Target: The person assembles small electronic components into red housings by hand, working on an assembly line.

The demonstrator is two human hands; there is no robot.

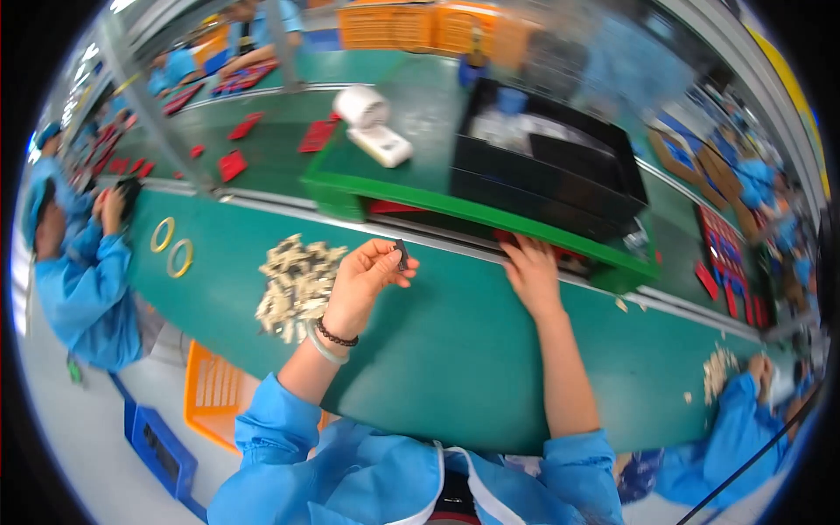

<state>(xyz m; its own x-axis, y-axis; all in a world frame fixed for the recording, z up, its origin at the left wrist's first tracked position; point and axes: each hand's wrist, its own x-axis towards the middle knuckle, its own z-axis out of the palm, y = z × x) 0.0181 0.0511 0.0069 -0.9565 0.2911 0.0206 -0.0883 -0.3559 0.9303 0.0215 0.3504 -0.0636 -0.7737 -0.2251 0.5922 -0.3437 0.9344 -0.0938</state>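
Note:
My left hand (366, 271) is raised over the green work table (437, 367), its thumb and fingers pinched on a small black plastic part (401, 254). Just left of that wrist lies a heap of small cream and black pieces (297, 284). My right hand (532, 269) reaches to the front of the green raised shelf (490, 219), fingers stretched out toward the gap below it. A red piece (503, 236) shows beside those fingers; the shelf's edge partly covers the fingertips, and I see nothing held there.
On the shelf stand a black bin (542, 171) and a white roll (361, 107). Behind the metal rail, red parts (232, 164) lie on a green conveyor belt. Two yellow rings (180, 258) rest at the left. People in blue sit on both sides; an orange crate (214, 394) is below.

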